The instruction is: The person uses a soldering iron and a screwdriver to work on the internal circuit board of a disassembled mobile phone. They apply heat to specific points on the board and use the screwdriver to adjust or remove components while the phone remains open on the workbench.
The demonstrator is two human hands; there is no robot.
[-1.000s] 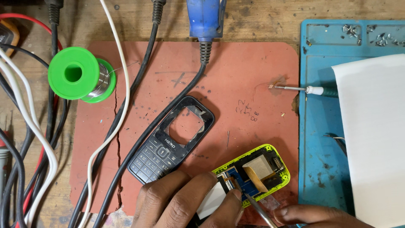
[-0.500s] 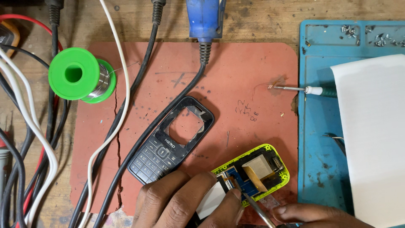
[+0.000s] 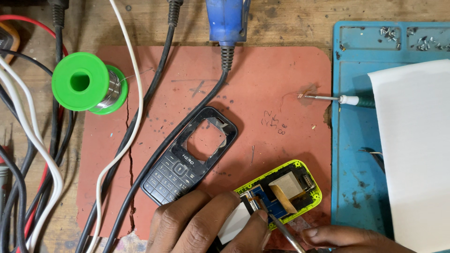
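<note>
An opened phone body (image 3: 286,192) with a lime-green frame and bare circuit board lies at the bottom of the red mat (image 3: 272,79). My left hand (image 3: 201,225) presses down on its near end, fingers over a white part. From the lower right, my right hand (image 3: 347,236) holds a thin metal tool (image 3: 281,227) whose tip touches the board near the left hand's fingertips. The phone's black front cover (image 3: 187,157), with keypad and empty screen window, lies just left of the body, above my left hand.
A green solder spool (image 3: 86,84) sits at the upper left among several black, white and red cables (image 3: 126,140). A blue tool handle (image 3: 227,18) lies at the top. On the blue mat (image 3: 351,154) rest a screwdriver (image 3: 337,99) and white paper (image 3: 417,150).
</note>
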